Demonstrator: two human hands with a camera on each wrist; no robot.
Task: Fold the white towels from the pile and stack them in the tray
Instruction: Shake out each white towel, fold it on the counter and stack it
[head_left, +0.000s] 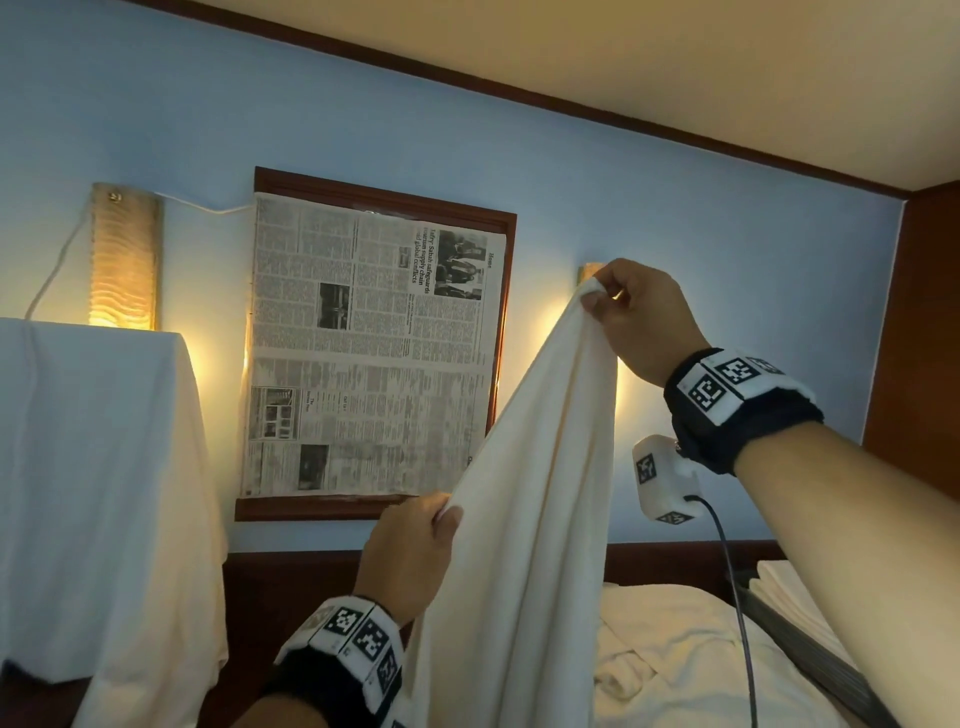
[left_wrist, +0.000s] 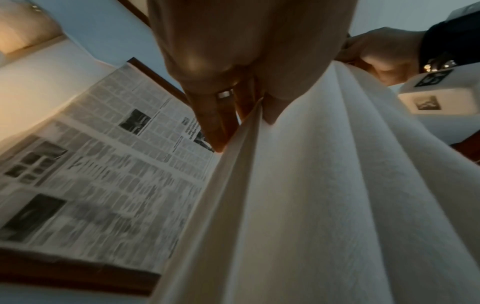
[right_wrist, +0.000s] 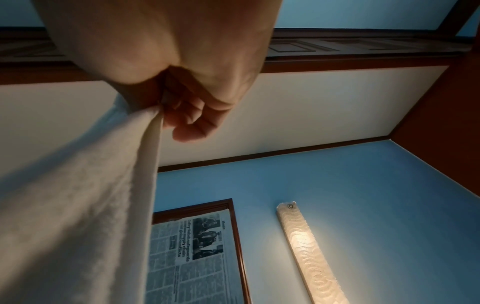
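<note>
At far left a white sheet (head_left: 98, 467) drapes over a tall block, a lit wall lamp (head_left: 123, 254) above it on the blue wall (head_left: 701, 249). Next comes a wood-framed newspaper (head_left: 371, 343). The left hand (head_left: 408, 556) pinches the white towel (head_left: 524, 519) at its lower edge, fingers (left_wrist: 215, 115) clamped on the fabric. The right hand (head_left: 641, 322) is raised higher, fingers (right_wrist: 192, 123) curled round the towel's top corner, so the cloth hangs in the air between them above the bed. Below right lies the rumpled towel pile (head_left: 670, 654), with folded towels (head_left: 784, 587) beside the headboard (head_left: 670, 561).
</note>
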